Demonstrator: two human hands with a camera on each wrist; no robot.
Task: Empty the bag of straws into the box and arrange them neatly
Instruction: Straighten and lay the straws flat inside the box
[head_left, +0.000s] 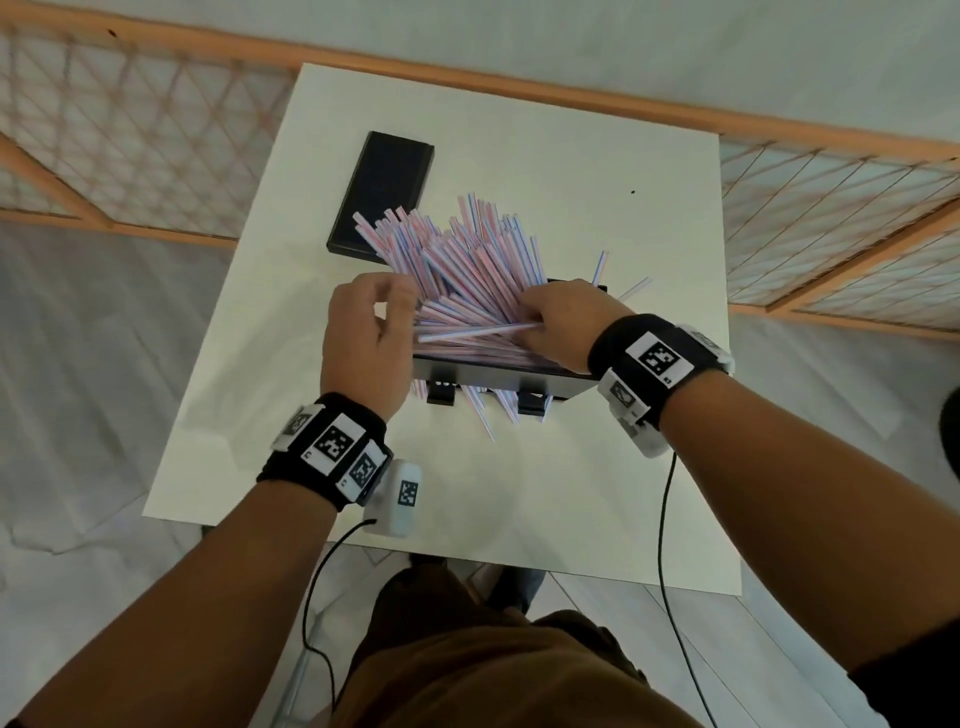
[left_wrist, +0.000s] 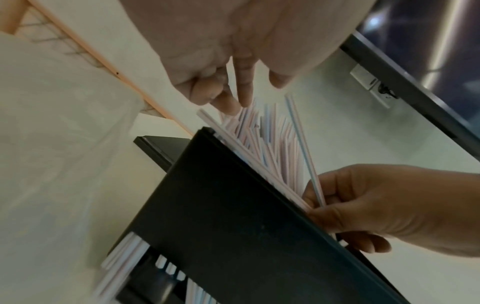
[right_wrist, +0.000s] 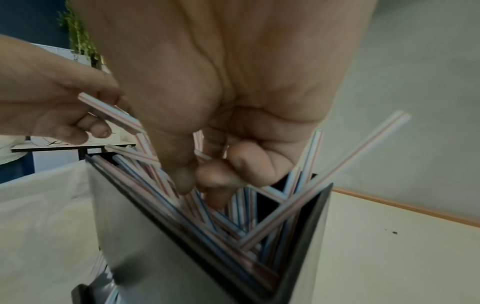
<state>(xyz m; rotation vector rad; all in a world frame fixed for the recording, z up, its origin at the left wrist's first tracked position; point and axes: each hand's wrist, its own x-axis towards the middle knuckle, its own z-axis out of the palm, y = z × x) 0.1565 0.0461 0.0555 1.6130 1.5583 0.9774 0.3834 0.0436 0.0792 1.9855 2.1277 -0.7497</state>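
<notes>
Many pink-and-blue striped straws (head_left: 467, 270) fan out untidily from a black box (head_left: 498, 376) at the middle of the white table (head_left: 597, 493). My right hand (head_left: 530, 332) is over the box's right end and pinches one straw (head_left: 478, 331) that lies across the pile; the left wrist view shows the right hand (left_wrist: 314, 197) holding it at the box (left_wrist: 221, 216) rim. My left hand (head_left: 405, 306) is at the pile's left side, its loosely bent fingers (left_wrist: 244, 92) touching the straw ends. Several straws (head_left: 483, 415) poke out under the box front. I see no bag.
A flat black lid (head_left: 382, 192) lies behind the box at the left, partly under the straw ends. Two loose straws (head_left: 600, 267) stick out past the box's right end. An orange rail with netting (head_left: 130, 145) borders the table's far side. Wrist cables hang by the near edge.
</notes>
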